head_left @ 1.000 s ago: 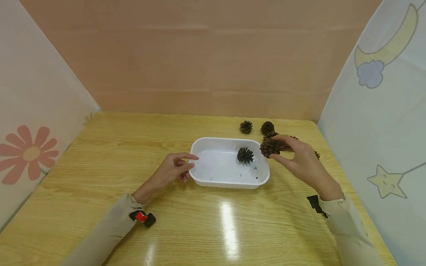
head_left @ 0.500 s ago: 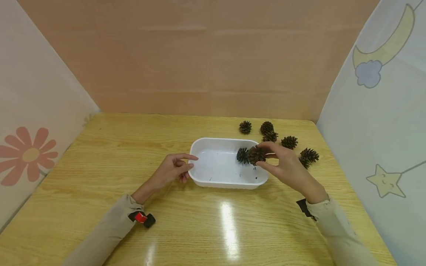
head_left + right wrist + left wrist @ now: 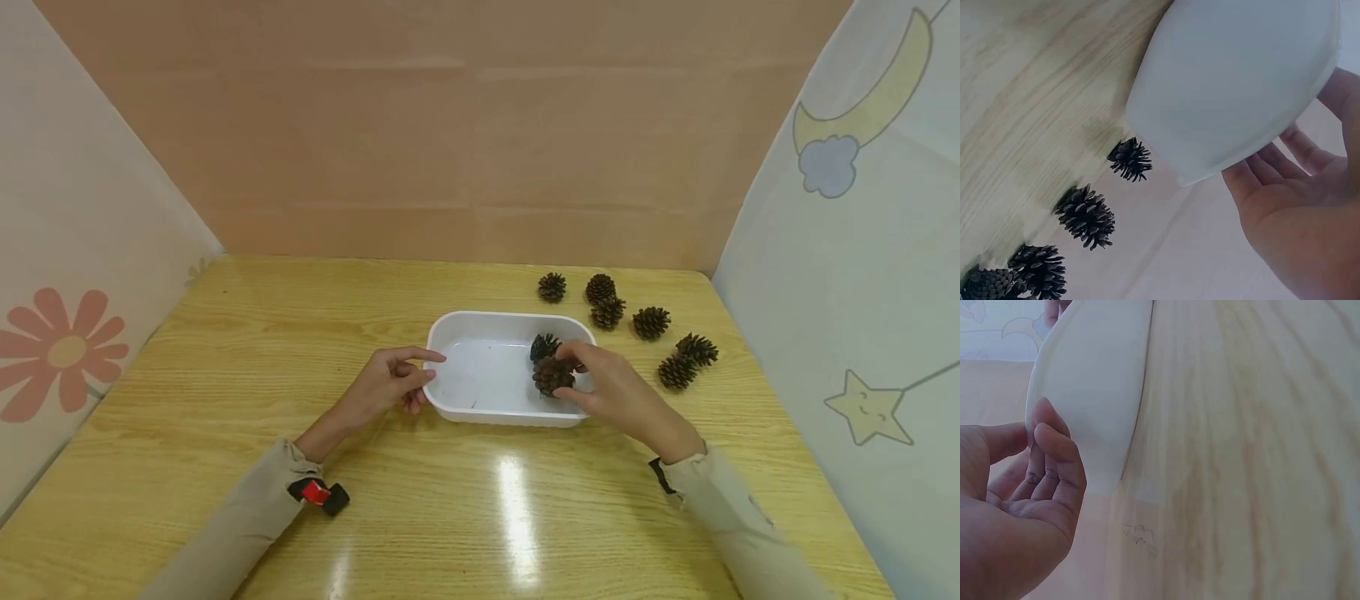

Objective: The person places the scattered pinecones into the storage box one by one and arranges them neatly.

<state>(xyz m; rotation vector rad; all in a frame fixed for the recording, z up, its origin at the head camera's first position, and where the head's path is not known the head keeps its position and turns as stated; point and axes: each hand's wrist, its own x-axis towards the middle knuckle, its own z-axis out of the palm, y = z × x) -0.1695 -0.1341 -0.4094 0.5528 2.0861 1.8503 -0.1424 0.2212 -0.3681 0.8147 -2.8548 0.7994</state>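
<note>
My right hand [image 3: 626, 400] holds a brown pine cone [image 3: 552, 378] between thumb and fingers, low inside the right half of a white rectangular tub [image 3: 480, 416]. A darker pine cone [image 3: 543, 346] lies just behind it in the tub. My left hand [image 3: 390, 379] pinches the tub's left rim, thumb and index finger at the edge. In the left wrist view, the left hand [image 3: 1035, 487] has its fingers curled up against the tub wall [image 3: 1094, 381]. From the right wrist view, the tub's wall [image 3: 1235, 87] hides the held cone and the fingertips of the right hand [image 3: 1297, 200].
Several more pine cones stand on the wooden table [image 3: 337, 308] behind and right of the tub: a lone one [image 3: 552, 287], a touching pair [image 3: 607, 312], another single cone [image 3: 651, 322] and a second pair [image 3: 677, 371]. Small dark flakes lie in the tub. Papered walls enclose the table.
My right hand has carried the pine cone left and down from above the tub's right rim into the tub, beside the other cone. My left hand has stayed on the left rim.
</note>
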